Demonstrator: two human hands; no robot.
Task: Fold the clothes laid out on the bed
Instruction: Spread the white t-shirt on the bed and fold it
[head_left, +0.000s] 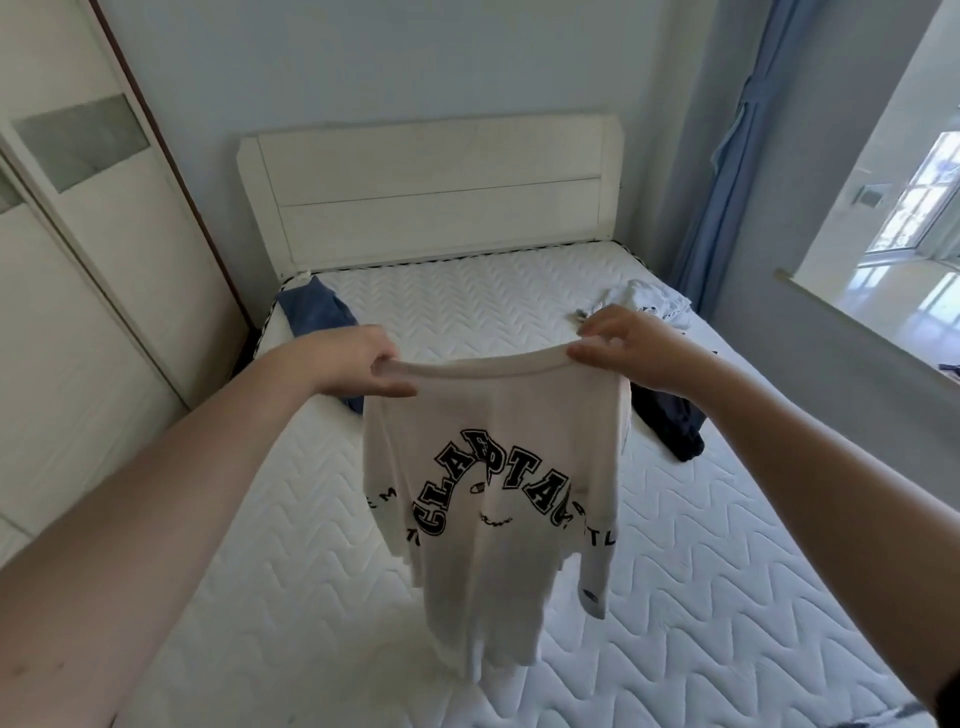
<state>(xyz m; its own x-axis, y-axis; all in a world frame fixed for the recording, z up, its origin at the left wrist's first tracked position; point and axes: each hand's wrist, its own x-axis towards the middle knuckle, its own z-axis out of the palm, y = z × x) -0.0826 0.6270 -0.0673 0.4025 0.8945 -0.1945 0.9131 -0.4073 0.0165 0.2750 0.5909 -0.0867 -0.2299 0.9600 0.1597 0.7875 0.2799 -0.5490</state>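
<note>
I hold a white T-shirt (493, 499) up in the air above the bare quilted mattress (701, 545), its black arched lettering facing me. My left hand (358, 366) pinches one end of its top edge between thumb and curled fingers, and my right hand (631, 345) grips the other end the same way, so the edge runs nearly taut between them and the rest hangs down in loose folds with its hem just above the mattress. A blue garment (317, 312) lies near the mattress's far left corner by the white headboard (431, 192). A crumpled white garment (654, 301) sits at the far right, with a dark navy garment (670, 421) just nearer, partly behind my right wrist. A blue curtain (727, 156) hangs beside the window (924, 197).
</note>
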